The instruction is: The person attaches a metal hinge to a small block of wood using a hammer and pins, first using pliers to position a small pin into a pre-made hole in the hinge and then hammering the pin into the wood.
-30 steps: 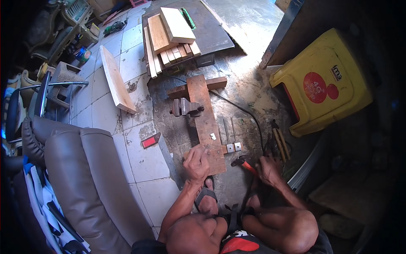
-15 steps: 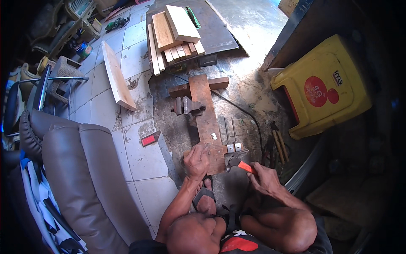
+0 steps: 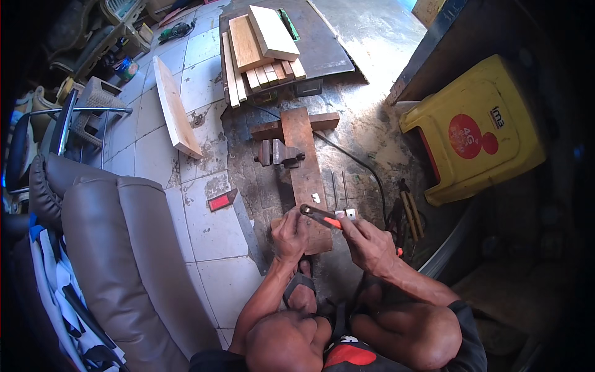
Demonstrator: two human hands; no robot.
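**Technician A:** State the grip of each hand.

**Technician B:** The right hand, just right of frame centre and below it, is closed around the orange handle of the hammer. The left hand has its fingers curled at the lower end of the bench board; whether anything is pinched in them cannot be told.

**Technician A:** Locate the hammer.

**Technician B:** Below frame centre. Its head is beside the left hand's fingertips and partly covers them from view. Contact between the two cannot be confirmed.

**Technician A:** List the items around the board.

**Technician B:** A small white piece lies on the board, just above the hammer head. The vise stands higher up, at the board's left edge. Square metal fittings lie right of the board, partly hidden by the right hand. A black cable curves down the right side toward the pincers.

**Technician A:** And the surrounding obstructions?

**Technician B:** Yellow stool, right of frame; brown padded seat, lower left; leaning plank, upper left; stacked timber, top centre.
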